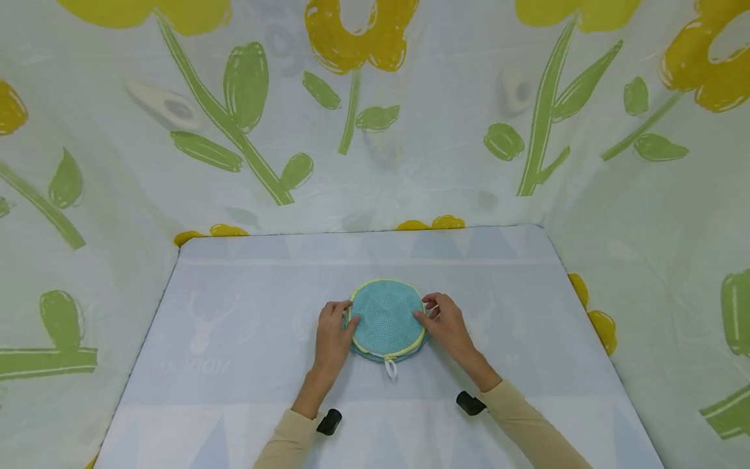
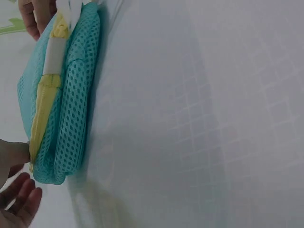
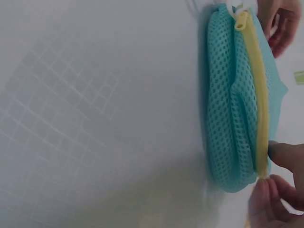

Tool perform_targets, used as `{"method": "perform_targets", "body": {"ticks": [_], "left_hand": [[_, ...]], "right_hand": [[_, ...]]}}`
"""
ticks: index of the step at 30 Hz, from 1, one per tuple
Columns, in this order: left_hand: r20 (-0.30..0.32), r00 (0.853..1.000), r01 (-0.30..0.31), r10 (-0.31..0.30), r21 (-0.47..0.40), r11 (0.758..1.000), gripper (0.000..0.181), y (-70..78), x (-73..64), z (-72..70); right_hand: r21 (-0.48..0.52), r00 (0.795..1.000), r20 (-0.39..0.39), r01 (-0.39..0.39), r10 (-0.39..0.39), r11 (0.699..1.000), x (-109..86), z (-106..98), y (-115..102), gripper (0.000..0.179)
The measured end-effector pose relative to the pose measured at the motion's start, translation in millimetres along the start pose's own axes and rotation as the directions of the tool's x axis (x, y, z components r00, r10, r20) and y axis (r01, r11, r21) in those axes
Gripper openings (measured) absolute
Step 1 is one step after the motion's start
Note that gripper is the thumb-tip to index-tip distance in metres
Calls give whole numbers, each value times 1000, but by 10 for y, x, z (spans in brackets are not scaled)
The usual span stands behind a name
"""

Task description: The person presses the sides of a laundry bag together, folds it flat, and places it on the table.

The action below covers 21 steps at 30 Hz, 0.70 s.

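Note:
A round teal mesh laundry bag (image 1: 388,317), folded flat in layers, lies on the table with its yellow zipper edging (image 3: 260,95) uppermost. A white loop (image 1: 391,369) sticks out at its near side. My left hand (image 1: 333,335) is at the bag's left edge, thumb on the yellow edging and the index finger close against the rim; the other fingers curl loosely beside it. Across from it, my right hand (image 1: 448,326) pinches the right edge between thumb and fingertips. The zipper pull (image 3: 241,21) shows beside the loop in the right wrist view.
The bag rests on a pale, patterned tabletop (image 1: 234,384). Flower-printed fabric walls (image 1: 410,176) enclose the back and both sides. A black wrist camera (image 1: 329,422) sits on the left wrist, and another black camera (image 1: 471,403) on the right.

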<state>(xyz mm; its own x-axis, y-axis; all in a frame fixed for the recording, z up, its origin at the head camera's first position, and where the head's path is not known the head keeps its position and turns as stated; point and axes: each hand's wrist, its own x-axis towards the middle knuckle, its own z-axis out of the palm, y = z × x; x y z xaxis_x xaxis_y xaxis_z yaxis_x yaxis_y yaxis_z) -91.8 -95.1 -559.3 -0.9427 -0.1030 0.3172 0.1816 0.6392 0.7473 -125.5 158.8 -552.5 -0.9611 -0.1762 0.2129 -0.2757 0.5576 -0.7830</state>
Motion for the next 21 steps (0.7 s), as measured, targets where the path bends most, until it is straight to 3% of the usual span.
{"method": "perform_targets", "body": {"ticks": [2,4,8,13,17,21], "left_hand": [[5,990,-139,139,33,990,29,-10,-7,18],[23,966,-257,256,49,965,28,-22,-4,29],[76,921,-385,382,44,922,29,-42,-1,26],[172,901,-409,398,32,912,39,-64,-20,-9],[228,898,-396,378,40,917,52,-73,-34,-20],[242,898,-393,367,69,917,53,-95,-40,-1]], "right_hand": [[-32,997,-9,79,-80,996,1,19,12,30],[-64,988,-2,155,-155,986,0,37,24,29],[-97,963,41,268,-265,958,-9,57,44,30],[-120,937,116,342,-329,932,-40,64,56,40],[-153,919,184,377,-348,913,-56,85,61,51],[-177,907,207,403,-366,898,-59,111,68,54]]}}
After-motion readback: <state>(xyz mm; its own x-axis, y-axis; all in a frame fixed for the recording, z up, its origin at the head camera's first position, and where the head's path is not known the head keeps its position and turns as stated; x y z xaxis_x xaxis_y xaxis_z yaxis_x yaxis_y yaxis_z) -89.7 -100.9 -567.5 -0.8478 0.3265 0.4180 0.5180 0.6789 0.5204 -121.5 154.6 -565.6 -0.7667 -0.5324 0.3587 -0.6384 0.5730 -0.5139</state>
